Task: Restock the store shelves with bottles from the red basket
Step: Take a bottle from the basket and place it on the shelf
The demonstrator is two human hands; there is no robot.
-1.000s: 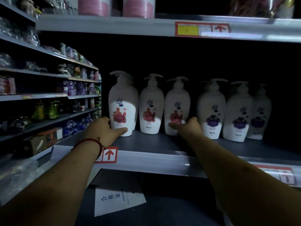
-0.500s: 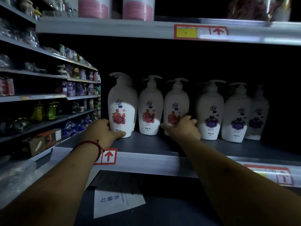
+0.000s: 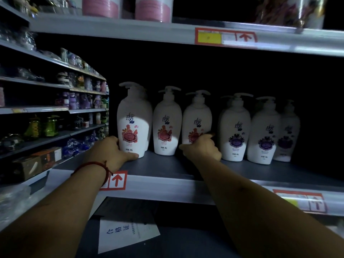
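Observation:
Several white pump bottles stand in a row on the grey shelf (image 3: 167,166). Three on the left carry red flower labels, those on the right purple ones. My left hand (image 3: 111,151) grips the base of the leftmost red-label bottle (image 3: 133,120), thumb across its front. My right hand (image 3: 202,148) curls round the lower part of the third red-label bottle (image 3: 197,118). Between them the second red-label bottle (image 3: 167,121) stands untouched. A purple-label bottle (image 3: 235,127) stands just right of my right hand. The red basket is out of sight.
An upper shelf (image 3: 167,32) with pink-banded tubs hangs overhead. At the left, side shelves (image 3: 55,108) hold small bottles and boxes. A white paper sheet (image 3: 126,233) lies on the lower shelf below. Red arrow price tags (image 3: 117,180) mark the shelf edge.
My right hand has closed from a pointing touch into a grip round the third bottle's base. My left hand has stayed on the leftmost bottle.

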